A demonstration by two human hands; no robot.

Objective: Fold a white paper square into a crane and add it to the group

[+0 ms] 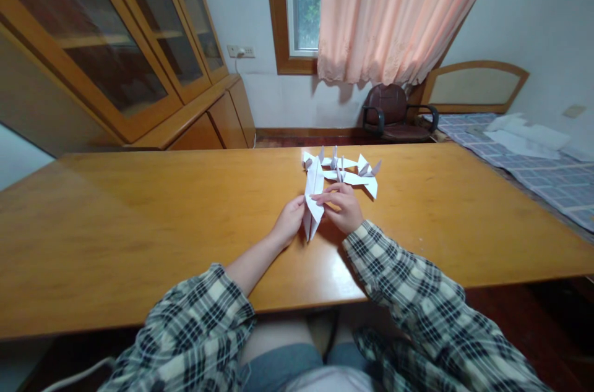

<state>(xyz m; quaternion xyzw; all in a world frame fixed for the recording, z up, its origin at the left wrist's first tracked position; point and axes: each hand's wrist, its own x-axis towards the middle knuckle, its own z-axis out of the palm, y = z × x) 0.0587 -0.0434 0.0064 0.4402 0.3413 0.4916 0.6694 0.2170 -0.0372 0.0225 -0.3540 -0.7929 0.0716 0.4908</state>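
A white folded paper (315, 177), long and narrow with a split, pointed lower end, is held upright-lengthwise just above the table. My left hand (292, 219) is closed on its left edge, thumb and fingers pinching it. From the right, my right hand (342, 206) has its fingers on the front of the same paper, near its middle fold. Just behind it stand several white paper cranes (366, 174), grouped close together with wings spread and necks up. The folded paper partly covers the leftmost crane.
The wooden table (162, 225) spans the width in front of me. Beyond it are a glass-door cabinet (153, 39) at left, a brown armchair (390, 110) and a pink curtain (385, 15). A bed (547, 175) with white sheets of paper (529, 135) lies at right.
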